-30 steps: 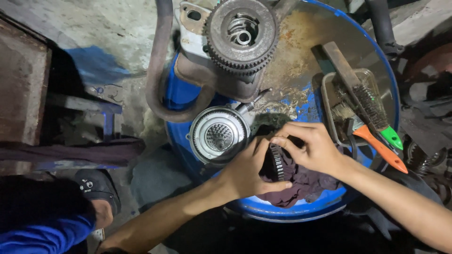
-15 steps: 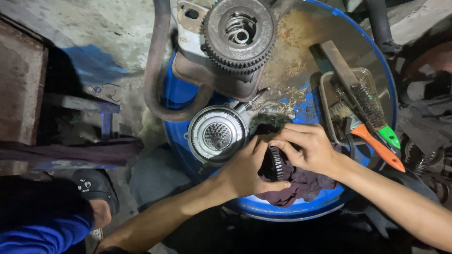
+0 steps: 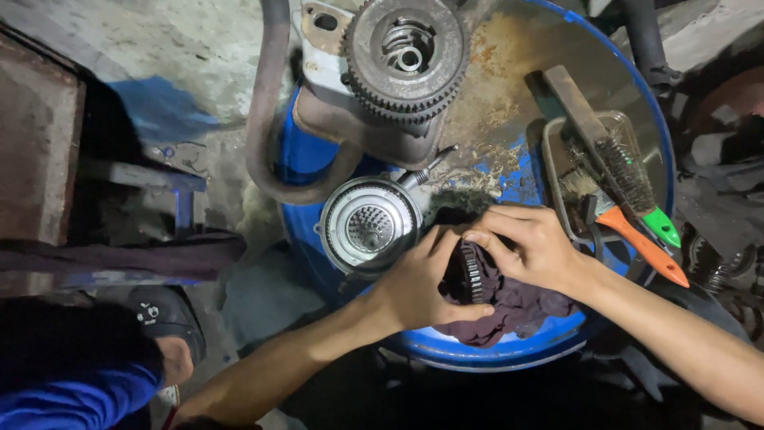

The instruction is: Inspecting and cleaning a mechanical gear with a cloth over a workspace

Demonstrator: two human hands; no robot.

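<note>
On top of a blue drum (image 3: 509,354), my left hand (image 3: 426,283) and my right hand (image 3: 529,243) both grip a small dark toothed gear (image 3: 471,271) held on edge. A dark maroon rag (image 3: 521,306) lies under and around the gear, beneath my right hand. Just left of my hands sits a round silver clutch hub (image 3: 370,225) with a splined centre, at the drum's left edge.
A large toothed gear assembly (image 3: 406,52) on a metal casing stands at the drum's far side, beside a curved pipe (image 3: 267,119). A tray (image 3: 557,171) with a wire brush (image 3: 613,163), a green-tipped tool and an orange-handled tool (image 3: 641,243) lies right. A shoe (image 3: 163,318) is lower left.
Both hands have shifted slightly on the gear, turning it in the rag; the view has tilted a little. Nothing else has moved.
</note>
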